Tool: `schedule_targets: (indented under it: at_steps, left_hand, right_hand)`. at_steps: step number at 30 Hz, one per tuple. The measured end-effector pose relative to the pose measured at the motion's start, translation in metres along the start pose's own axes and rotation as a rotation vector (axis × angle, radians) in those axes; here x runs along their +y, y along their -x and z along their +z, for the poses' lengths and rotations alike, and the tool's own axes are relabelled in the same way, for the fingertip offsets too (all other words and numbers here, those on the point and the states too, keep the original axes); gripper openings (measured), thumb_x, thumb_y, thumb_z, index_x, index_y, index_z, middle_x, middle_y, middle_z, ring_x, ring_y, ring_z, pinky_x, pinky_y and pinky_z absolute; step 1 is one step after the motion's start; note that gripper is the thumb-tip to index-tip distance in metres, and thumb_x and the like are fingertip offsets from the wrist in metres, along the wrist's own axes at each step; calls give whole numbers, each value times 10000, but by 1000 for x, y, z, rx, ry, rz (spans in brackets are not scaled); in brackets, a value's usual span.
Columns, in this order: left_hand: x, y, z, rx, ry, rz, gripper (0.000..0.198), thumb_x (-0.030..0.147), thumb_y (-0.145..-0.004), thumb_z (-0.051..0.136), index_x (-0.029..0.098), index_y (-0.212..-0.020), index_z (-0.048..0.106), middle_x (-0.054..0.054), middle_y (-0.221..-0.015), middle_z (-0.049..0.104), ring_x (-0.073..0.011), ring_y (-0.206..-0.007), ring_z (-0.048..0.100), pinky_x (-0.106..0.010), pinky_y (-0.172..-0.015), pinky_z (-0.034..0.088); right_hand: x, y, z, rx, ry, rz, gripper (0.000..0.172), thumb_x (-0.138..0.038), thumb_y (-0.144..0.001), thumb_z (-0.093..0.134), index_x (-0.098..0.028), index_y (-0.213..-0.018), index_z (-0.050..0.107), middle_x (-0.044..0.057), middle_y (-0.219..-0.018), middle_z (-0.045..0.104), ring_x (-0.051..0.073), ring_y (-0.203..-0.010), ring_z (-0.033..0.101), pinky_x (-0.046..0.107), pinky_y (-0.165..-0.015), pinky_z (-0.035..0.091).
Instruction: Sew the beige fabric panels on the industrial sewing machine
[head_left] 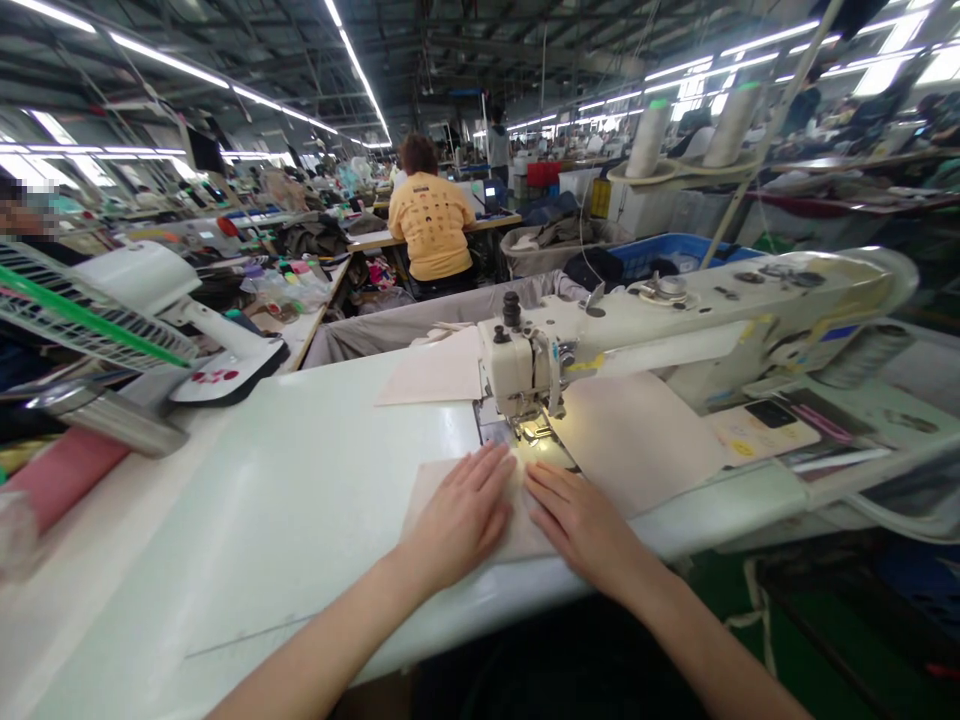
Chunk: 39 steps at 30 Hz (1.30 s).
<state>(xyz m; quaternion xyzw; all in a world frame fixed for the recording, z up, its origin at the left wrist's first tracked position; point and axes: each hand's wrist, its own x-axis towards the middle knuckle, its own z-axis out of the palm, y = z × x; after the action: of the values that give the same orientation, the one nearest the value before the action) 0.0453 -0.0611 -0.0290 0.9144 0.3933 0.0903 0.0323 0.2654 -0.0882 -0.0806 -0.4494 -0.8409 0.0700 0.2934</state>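
A pale pink fabric piece [427,490] lies on the sewing machine table [300,490], just in front of the needle area. My left hand [469,505] rests flat on it with the fingers stretched toward the presser foot [534,428]. From the other side my right hand [574,510] presses on the fabric, its fingers stretched out and its fingertips close to my left ones. The sewing machine head [517,370] stands over the lit needle plate. Another pale fabric piece [637,445] lies under the machine arm, and one more pale piece [431,375] sits behind the head on the left.
Thread cones [649,140] stand above the machine. A phone [771,414] lies at the right. Left are a white fan [142,285], a steel flask [112,415] and a pink roll [67,480]. Behind the table hangs a grey cloth-lined bin [367,335]; a person in yellow [431,225] sits beyond.
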Motion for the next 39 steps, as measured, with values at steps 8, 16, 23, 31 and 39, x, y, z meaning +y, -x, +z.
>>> schedule_targets:
  at_steps: [8,16,23,31,39]
  left_hand:
    - [-29,-22,19,-28,133,100,516,376,-1024,475,192,-1503,427,-135,-1562,433,-275,-1462,383,-504,-1197,325]
    - [-25,-20,18,-41,110,53,520,399,-1037,452,159,-1496,426,-129,-1581,404,-275,-1474,361,-500,-1207,314]
    - [-28,-23,15,-48,131,66,514,402,-1036,451,183,-1500,428,-122,-1579,409,-278,-1467,374,-502,-1206,315]
    - [-30,-22,15,-41,121,87,524,388,-1025,462,158,-1495,438,-130,-1571,420,-287,-1462,381,-507,-1204,319]
    - [-36,-27,10,-112,76,81,558,393,-1027,463,143,-1521,398,-140,-1595,376,-283,-1484,338,-495,-1218,286]
  right_hand:
    - [9,-28,2,44,-105,-4,321,-187,-939,567,-178,-1249,649,143,-1342,644,277,-1248,601,483,-1082,500]
    - [9,-32,-2,48,-125,-3,279,-178,-922,598,-177,-1190,674,143,-1278,674,279,-1201,620,483,-1052,520]
    - [10,-33,1,51,-131,-1,275,-175,-938,577,-171,-1196,670,141,-1278,673,278,-1194,620,491,-1052,520]
    - [9,-33,2,31,-81,7,296,-187,-945,588,-168,-1234,653,141,-1306,661,282,-1216,602,494,-1066,509]
    - [6,-30,0,8,-34,25,300,-196,-921,640,-144,-1215,661,146,-1285,672,301,-1182,611,498,-1038,525]
